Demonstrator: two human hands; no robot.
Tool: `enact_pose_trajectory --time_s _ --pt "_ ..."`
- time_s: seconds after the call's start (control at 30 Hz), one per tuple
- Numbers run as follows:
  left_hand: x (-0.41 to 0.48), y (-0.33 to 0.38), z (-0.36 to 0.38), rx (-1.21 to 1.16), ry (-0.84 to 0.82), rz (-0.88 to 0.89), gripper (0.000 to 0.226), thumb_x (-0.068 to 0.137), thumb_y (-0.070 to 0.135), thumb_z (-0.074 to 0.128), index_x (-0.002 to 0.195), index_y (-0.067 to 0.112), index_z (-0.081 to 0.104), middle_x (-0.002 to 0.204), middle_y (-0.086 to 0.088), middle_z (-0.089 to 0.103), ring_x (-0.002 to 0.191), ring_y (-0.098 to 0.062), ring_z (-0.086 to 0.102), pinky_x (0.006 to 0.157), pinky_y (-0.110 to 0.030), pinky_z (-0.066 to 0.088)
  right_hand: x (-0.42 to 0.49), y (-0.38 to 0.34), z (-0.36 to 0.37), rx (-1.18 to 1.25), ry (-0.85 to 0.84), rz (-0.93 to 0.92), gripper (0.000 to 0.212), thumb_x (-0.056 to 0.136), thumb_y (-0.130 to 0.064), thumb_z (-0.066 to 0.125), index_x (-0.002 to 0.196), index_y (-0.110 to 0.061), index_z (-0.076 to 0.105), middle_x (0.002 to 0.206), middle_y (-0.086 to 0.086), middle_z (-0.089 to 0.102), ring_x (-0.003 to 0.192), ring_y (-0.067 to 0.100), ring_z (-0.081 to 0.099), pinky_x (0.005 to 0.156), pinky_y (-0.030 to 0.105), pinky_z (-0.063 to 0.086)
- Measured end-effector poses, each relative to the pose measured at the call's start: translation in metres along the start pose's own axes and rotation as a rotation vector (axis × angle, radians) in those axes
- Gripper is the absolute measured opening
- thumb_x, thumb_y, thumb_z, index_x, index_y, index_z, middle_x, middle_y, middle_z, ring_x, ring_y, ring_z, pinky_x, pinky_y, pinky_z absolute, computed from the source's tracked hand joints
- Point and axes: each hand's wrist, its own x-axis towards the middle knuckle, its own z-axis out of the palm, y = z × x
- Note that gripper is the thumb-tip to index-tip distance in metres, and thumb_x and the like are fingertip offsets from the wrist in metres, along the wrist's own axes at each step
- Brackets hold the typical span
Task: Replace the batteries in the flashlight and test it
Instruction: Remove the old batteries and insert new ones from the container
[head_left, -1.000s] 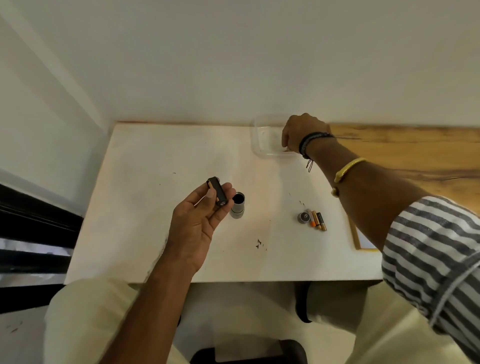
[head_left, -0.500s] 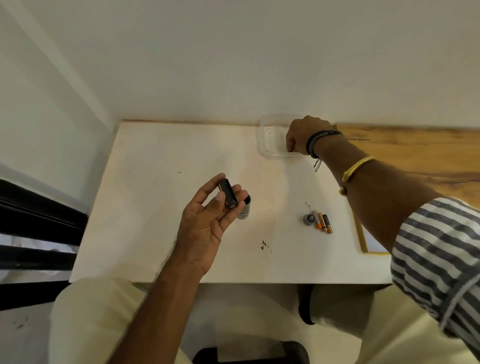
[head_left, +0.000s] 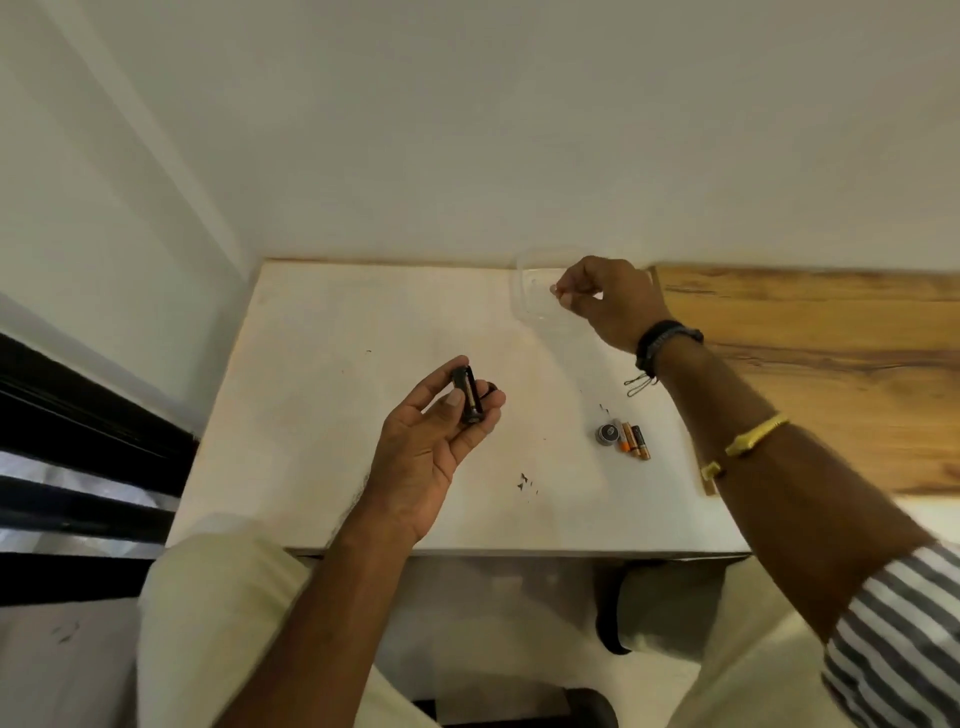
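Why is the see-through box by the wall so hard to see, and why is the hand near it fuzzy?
Head view: the clear container is see-through against the pale table, so only faint rim lines show. Head view: the right hand looks slightly smeared, probably motion blur. Head view: the left hand and its black battery holder look sharper.

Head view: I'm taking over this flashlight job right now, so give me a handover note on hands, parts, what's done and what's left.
Left hand grips the black cylindrical battery holder above the white table.
Right hand hovers with pinched fingertips over the clear plastic container at the table's back edge; whether it holds anything is unclear.
Orange-and-black batteries lie beside the round black end cap on the table.
Done: holder out, cap off.
Left: load batteries, reassemble, test the light.
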Motion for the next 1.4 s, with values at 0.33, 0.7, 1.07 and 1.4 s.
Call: enact_pose_trajectory --time_s 0.33,0.7,1.07,1.4 --pt "-0.032 -0.019 0.011 0.072 -0.152 -0.061 0.032 0.103 0.004 0.045 0.132 0.004 0.057 0.129 -0.025 0.064 0.119 -0.039 0.063 0.098 -0.043 0.055 -0.162 -0.038 0.011 0.688 -0.067 -0.032 0.017 0.098 -0.006 0.061 0.112 -0.004 0.071 0.093 0.009 0.074 0.082 0.024 0.070 0.076 0.037 0.062" --pt "-0.052 -0.048 0.016 0.168 -0.123 -0.038 0.030 0.102 0.003 0.048 0.129 -0.002 0.059 0.128 -0.021 0.065 0.119 -0.032 0.065 0.098 -0.041 0.055 -0.217 -0.042 0.019 0.629 0.145 0.038 0.025 0.084 -0.010 0.081 0.103 -0.008 0.065 0.084 0.013 0.076 0.077 0.030 0.075 0.071 0.048 0.064" --pt "-0.053 -0.059 0.011 0.421 -0.103 -0.005 0.033 0.101 0.002 0.050 0.132 -0.003 0.058 0.123 -0.016 0.069 0.109 -0.027 0.070 0.103 -0.049 0.051 -0.217 -0.046 0.016 0.182 0.211 0.000 0.020 0.080 -0.021 0.084 0.088 -0.023 0.066 0.073 -0.007 0.070 0.066 0.011 0.070 0.068 0.035 0.064" --pt "-0.048 -0.067 0.008 0.469 -0.084 0.018 0.033 0.101 0.004 0.051 0.133 -0.001 0.058 0.121 -0.011 0.071 0.112 -0.025 0.069 0.101 -0.045 0.053 -0.220 -0.046 0.034 0.241 0.265 0.056 0.018 0.083 -0.019 0.081 0.094 -0.025 0.068 0.073 -0.009 0.074 0.067 0.005 0.073 0.077 0.037 0.064"
